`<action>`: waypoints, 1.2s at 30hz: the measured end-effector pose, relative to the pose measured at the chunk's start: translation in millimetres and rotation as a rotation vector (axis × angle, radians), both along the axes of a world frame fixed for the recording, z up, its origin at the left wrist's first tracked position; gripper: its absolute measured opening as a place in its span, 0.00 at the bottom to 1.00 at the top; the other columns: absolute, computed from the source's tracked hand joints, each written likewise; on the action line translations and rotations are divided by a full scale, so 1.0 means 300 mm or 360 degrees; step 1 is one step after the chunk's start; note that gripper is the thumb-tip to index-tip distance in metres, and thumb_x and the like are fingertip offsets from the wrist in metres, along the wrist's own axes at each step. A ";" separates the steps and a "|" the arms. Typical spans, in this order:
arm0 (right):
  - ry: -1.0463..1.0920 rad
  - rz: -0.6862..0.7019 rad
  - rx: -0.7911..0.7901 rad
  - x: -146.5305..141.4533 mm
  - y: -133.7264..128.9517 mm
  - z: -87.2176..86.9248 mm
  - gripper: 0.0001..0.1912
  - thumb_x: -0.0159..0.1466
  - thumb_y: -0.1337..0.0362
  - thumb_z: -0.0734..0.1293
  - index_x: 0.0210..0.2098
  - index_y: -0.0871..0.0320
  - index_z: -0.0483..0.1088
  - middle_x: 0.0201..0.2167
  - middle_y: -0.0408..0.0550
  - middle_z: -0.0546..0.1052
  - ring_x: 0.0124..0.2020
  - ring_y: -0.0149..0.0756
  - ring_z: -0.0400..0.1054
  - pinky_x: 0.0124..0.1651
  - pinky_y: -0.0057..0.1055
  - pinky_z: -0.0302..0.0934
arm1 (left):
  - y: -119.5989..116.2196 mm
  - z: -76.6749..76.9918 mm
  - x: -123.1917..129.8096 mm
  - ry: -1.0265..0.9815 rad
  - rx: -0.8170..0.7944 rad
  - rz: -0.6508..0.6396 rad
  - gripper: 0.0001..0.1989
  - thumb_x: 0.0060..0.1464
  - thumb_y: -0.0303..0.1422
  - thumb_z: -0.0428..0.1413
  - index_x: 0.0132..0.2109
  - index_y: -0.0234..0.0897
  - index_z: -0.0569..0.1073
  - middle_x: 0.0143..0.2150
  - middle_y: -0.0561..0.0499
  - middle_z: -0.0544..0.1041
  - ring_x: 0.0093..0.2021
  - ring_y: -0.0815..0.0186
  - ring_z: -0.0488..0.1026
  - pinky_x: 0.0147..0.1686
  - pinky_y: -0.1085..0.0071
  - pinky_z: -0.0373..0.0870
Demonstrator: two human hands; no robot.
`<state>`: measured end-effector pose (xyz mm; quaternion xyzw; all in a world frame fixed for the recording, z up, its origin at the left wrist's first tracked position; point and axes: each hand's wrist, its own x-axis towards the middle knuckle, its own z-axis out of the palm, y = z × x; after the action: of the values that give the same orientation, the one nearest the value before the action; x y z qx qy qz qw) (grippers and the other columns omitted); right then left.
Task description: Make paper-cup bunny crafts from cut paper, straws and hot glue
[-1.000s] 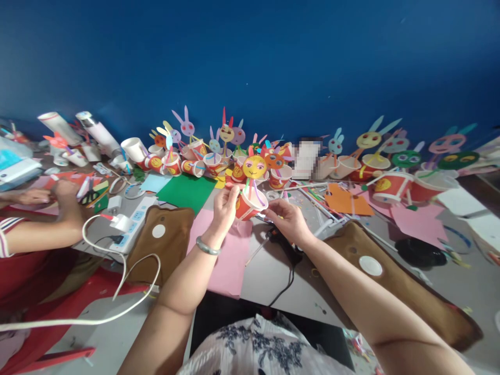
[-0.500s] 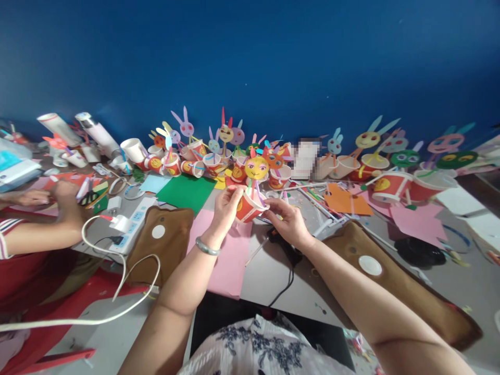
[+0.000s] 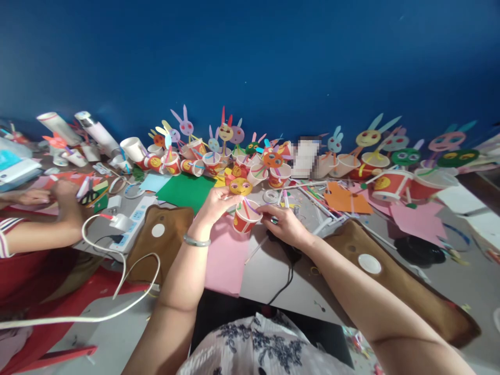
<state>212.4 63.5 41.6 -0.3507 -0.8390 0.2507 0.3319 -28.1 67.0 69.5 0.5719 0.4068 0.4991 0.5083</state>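
Note:
A yellow paper face (image 3: 239, 187) with drawn eyes, a smile and reddish ears is pinched at its lower left by the thumb and fingers of my left hand (image 3: 213, 209). Just below it is a red and white paper cup (image 3: 245, 223), upright and slightly tilted, with purple and green strips rising from inside. My right hand (image 3: 287, 225) is closed at the cup's right rim, where the purple strip ends. Its fingertips partly hide what they grip. Beneath the cup lies a pink paper sheet (image 3: 223, 268).
Several paper cups with animal faces (image 3: 369, 139) line the blue wall. Brown cushions (image 3: 162, 250) flank my arms. A power strip (image 3: 135, 226) with a white cable, a green sheet (image 3: 186, 191), orange paper (image 3: 347, 199) and scattered pens share the table. A co-worker's arms (image 3: 47, 234) rest at left.
My left hand has moved from the cup's side to the yellow face, which now sits lower and further left. The cup has shifted slightly down. My right hand stays at the rim.

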 end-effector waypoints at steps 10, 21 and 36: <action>-0.0313 0.0132 0.0177 0.003 0.010 -0.022 0.17 0.65 0.71 0.60 0.47 0.56 0.77 0.43 0.56 0.81 0.42 0.43 0.77 0.43 0.36 0.70 | -0.011 0.015 0.034 0.0322 0.0189 -0.0018 0.13 0.51 0.35 0.66 0.42 0.32 0.80 0.42 0.45 0.83 0.42 0.62 0.79 0.44 0.68 0.76; -0.0019 -0.0187 -0.0295 -0.005 -0.003 0.014 0.05 0.62 0.63 0.66 0.38 0.56 0.71 0.29 0.46 0.80 0.29 0.35 0.74 0.36 0.31 0.67 | 0.022 -0.034 0.026 0.0649 0.0150 -0.0023 0.12 0.52 0.28 0.64 0.44 0.30 0.80 0.41 0.43 0.84 0.40 0.60 0.81 0.41 0.68 0.76; 0.0098 -0.0095 -0.0521 -0.026 -0.004 0.014 0.14 0.62 0.55 0.67 0.34 0.60 0.77 0.27 0.46 0.77 0.26 0.31 0.65 0.32 0.28 0.61 | 0.005 -0.013 0.045 0.0604 0.0036 -0.0150 0.12 0.52 0.24 0.63 0.45 0.30 0.78 0.46 0.41 0.83 0.44 0.59 0.81 0.45 0.66 0.78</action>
<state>204.4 62.3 45.9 -0.4171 -0.7656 0.3847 0.3031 -14.6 68.4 65.5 0.6798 0.4625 0.3626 0.4387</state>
